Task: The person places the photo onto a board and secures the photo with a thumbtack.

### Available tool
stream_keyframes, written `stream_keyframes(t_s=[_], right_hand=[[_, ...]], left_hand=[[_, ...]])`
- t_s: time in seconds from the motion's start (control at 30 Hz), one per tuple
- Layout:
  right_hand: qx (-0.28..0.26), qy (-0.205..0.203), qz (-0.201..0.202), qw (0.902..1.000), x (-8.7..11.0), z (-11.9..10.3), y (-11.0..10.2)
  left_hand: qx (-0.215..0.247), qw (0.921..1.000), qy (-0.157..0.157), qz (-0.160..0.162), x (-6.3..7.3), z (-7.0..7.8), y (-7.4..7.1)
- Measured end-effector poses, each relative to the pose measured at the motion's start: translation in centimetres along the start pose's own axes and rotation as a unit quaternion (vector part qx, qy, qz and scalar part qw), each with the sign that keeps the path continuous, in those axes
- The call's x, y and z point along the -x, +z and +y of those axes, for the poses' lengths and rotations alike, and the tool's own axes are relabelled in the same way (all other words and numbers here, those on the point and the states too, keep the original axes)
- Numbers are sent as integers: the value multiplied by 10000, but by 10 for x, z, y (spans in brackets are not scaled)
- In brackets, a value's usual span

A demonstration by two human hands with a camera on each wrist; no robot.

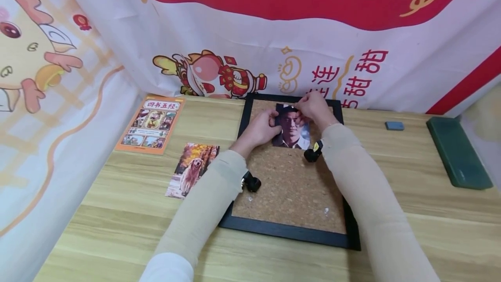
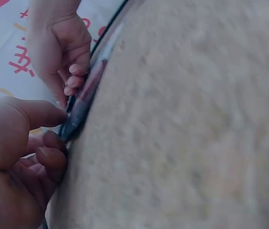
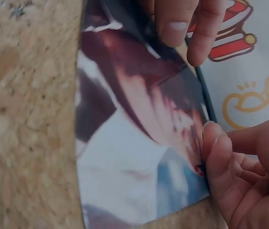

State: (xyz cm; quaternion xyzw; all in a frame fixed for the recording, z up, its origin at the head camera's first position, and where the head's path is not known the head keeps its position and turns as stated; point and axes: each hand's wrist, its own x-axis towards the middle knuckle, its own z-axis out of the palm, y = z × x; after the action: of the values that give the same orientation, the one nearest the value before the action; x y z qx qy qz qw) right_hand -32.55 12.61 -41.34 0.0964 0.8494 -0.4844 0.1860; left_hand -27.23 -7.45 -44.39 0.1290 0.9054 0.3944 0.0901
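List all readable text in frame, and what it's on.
"四书五经": title on the orange booklet; its smaller print is too small to read.
"甜甜": red characters on the printed cloth behind the table; the red ones beside and below are partly hidden or unclear.
Big white lettering at the cloth's top: cut off, unreadable.
No readable text on the portrait photo or dog photo.

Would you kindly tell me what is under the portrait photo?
Under the portrait photo is the cork board, whose surface shows around it. The patch directly beneath the photo is covered, so I cannot tell whether anything else is there.
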Motion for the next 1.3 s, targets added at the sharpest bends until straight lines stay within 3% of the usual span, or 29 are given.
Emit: stream_keyframes(t_s=[0.07,0.2,0.4,0.53,0.67,0.83,1.03,1.3], right_hand=[[-98,-6,13,10000,5,0,-4],[24,-311,49,9995,19,2,-13],[530,-882,14,9947,47,13,-28],[953,-1176,-36,9885,74,27,-40],[1172,-1437,-146,9826,99,44,-51],[1272,-1528,-124,9800,129,69,-66],[1483,-1608,-64,9758,156,103,-87],[1722,-1051,45,9794,176,145,-108]], left_hand=[[9,10000,11,-5,2,2,-2],[83,10000,0,24,20,11,-16],[337,9993,112,86,47,6,-42],[52,9996,233,142,70,0,-58],[-270,9996,98,85,99,-8,-71],[-665,9977,-50,87,131,-24,-82],[-1366,9899,-94,371,164,-45,-92],[-2001,9766,-656,439,202,-60,-109]])
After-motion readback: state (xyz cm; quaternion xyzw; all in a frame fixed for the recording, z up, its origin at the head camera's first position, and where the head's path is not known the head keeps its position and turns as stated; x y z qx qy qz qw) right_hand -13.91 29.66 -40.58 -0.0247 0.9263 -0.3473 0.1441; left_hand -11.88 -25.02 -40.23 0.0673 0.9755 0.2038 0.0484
